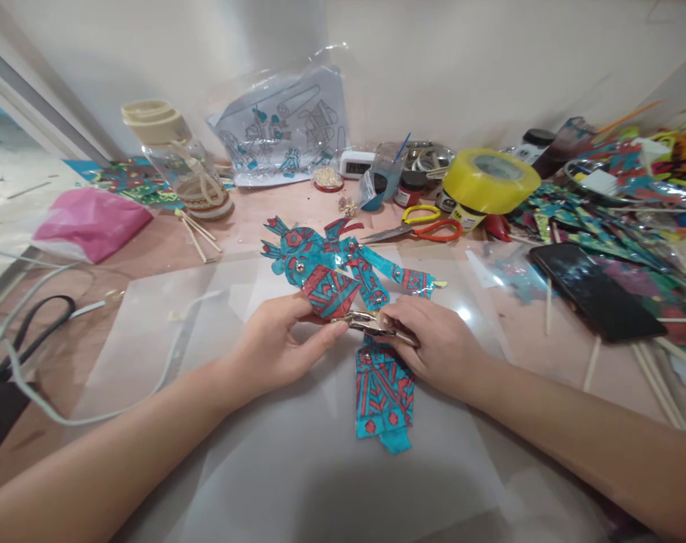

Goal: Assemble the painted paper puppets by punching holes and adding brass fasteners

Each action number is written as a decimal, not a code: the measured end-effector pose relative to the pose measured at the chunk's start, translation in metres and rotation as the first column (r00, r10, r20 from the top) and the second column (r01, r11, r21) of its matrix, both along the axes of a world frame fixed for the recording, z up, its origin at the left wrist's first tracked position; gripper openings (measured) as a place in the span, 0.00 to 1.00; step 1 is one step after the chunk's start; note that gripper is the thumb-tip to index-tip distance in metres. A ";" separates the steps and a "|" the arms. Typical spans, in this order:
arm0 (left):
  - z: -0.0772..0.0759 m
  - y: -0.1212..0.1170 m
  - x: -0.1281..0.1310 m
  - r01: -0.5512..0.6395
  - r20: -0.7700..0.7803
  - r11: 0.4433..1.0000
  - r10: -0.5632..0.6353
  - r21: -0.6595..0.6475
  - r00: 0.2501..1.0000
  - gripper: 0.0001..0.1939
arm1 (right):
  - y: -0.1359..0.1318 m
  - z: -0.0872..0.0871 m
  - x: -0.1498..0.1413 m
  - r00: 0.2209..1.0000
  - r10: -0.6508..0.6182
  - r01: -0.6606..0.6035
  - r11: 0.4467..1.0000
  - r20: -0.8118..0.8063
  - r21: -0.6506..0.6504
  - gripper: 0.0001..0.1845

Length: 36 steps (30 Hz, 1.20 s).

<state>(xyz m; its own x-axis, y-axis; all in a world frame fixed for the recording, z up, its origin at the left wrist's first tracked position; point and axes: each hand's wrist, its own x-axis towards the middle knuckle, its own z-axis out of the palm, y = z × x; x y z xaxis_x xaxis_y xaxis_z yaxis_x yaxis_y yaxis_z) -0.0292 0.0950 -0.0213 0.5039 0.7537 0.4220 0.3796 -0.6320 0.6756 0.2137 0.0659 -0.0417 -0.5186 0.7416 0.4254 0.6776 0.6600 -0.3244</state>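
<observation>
A turquoise and red jointed paper puppet [385,392] with metal fasteners at its joints lies across the translucent sheets in front of me. My left hand [280,339] pinches the edge of its upper body between thumb and fingers. In my right hand [433,339] is a silver plier-like hole punch [370,323], the fingers wrapped round its handles. The punch's jaws point left and meet the puppet's middle, close to my left thumb. Exactly where the jaws bite is hidden. Below both hands hangs the puppet's lower body, flat on the sheet.
Behind the puppet lie scissors [419,228] with yellow and orange handles. Yellow tape [490,179] sits on paint jars. A phone [595,290] and wooden sticks [656,385] lie right. A bottle [176,162], a pink bag [93,224] and white cables [17,369] are left.
</observation>
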 end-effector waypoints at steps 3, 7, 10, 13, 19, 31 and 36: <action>0.000 0.000 0.000 -0.008 -0.007 1.000 0.008 -0.001 1.000 0.05 | 0.000 0.000 0.000 1.000 0.000 0.000 1.000 0.001 0.000 0.04; 0.001 0.000 0.001 -0.002 -0.003 1.000 0.002 0.008 1.000 0.05 | -0.001 0.000 0.000 1.000 -0.001 0.001 1.000 -0.002 -0.001 0.05; 0.001 0.000 0.001 -0.007 -0.019 1.000 0.008 0.014 1.000 0.06 | -0.002 0.001 0.000 1.000 0.002 -0.002 1.000 -0.007 -0.005 0.06; 0.001 0.000 0.000 -0.003 -0.014 1.000 0.003 -0.005 1.000 0.06 | -0.002 0.001 0.000 1.000 -0.001 0.001 1.000 -0.004 -0.029 0.07; 0.003 0.000 0.001 0.003 -0.004 1.000 -0.003 -0.017 1.000 0.05 | -0.002 0.000 0.000 1.000 -0.002 0.003 1.000 0.015 -0.013 0.07; 0.005 -0.002 0.002 -0.021 -0.023 0.999 0.022 0.030 0.999 0.06 | -0.003 0.001 0.001 1.000 -0.011 0.011 0.997 0.002 -0.074 0.04; 0.003 -0.001 0.000 -0.017 -0.033 1.000 0.018 0.008 0.999 0.07 | -0.003 0.001 0.001 1.000 -0.006 0.005 0.997 -0.012 -0.076 0.05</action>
